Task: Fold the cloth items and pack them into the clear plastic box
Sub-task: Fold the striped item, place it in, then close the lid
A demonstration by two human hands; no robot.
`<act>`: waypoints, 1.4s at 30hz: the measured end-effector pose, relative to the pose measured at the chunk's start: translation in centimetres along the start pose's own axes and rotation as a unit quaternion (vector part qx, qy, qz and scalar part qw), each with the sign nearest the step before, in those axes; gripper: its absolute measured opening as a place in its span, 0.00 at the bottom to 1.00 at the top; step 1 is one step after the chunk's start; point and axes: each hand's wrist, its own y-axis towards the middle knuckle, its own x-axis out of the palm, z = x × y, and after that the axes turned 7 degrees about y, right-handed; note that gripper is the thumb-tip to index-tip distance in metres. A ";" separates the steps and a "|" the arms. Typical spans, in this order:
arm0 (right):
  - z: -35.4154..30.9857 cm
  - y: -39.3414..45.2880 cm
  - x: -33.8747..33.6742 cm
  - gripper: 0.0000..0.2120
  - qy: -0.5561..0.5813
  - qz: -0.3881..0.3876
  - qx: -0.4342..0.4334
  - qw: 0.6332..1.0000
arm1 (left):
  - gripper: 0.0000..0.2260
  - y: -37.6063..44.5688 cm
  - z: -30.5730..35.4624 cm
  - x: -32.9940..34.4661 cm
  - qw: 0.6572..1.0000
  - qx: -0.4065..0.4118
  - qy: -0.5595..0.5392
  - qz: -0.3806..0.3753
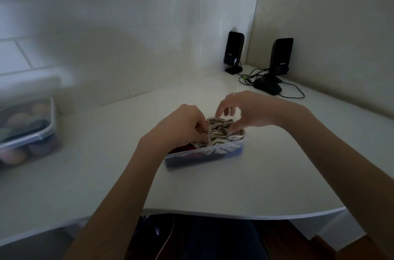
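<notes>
A clear plastic box (204, 156) sits on the white table in front of me. A striped cream-and-dark cloth (219, 132) lies bunched in the top of it, over a red cloth (183, 149) and darker items underneath. My left hand (185, 125) is curled at the box's left side, its fingertips pinching the striped cloth. Over the box's far right side hovers my right hand (249, 110), blurred, fingers spread and bent downward, the thumb close to the cloth.
A second lidded plastic container (27, 129) with rounded coloured items stands at the table's left edge. Two black speakers (233, 52) (280, 57), a black mouse (267, 87) and cables occupy the far right corner. The table's curved front edge (213, 213) is near my lap.
</notes>
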 end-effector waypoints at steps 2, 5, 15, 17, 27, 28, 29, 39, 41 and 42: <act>-0.4 0.2 0.5 0.22 0.000 -0.042 -0.004 0.999 | 0.09 0.0 0.1 0.0 1.000 -0.008 0.021 -0.015; -0.7 0.6 1.2 0.25 -0.041 -0.066 0.015 0.997 | 0.08 0.2 0.0 -0.2 0.997 -0.017 0.070 -0.029; -2.1 2.7 2.7 0.18 -0.190 -0.147 0.044 0.970 | 0.03 0.8 0.9 0.6 0.991 -0.015 0.130 -0.035; -2.3 3.1 2.9 0.17 -0.207 -0.155 0.045 0.965 | 0.05 0.8 0.9 0.8 0.991 -0.015 0.128 -0.042; -2.5 3.5 4.2 0.11 -0.225 -0.109 0.059 0.967 | 0.04 0.5 0.6 0.9 0.987 0.005 0.151 -0.057; -2.4 3.5 4.3 0.11 -0.222 -0.102 0.063 0.968 | 0.03 0.5 0.6 1.0 0.987 0.002 0.153 -0.053; -2.3 3.4 4.5 0.11 -0.217 -0.093 0.064 0.970 | 0.03 0.4 0.7 1.1 0.987 -0.002 0.155 -0.044; -1.8 1.8 2.5 0.18 -0.189 -0.112 0.081 0.972 | 0.07 0.6 0.0 0.6 0.991 -0.023 0.080 -0.102; -1.7 1.0 1.8 0.22 -0.191 -0.104 0.099 0.971 | 0.06 0.6 0.1 0.6 0.992 -0.024 0.073 -0.097; -1.8 0.6 1.6 0.23 -0.194 -0.102 0.105 0.970 | 0.06 0.6 0.2 0.6 0.993 -0.026 0.073 -0.092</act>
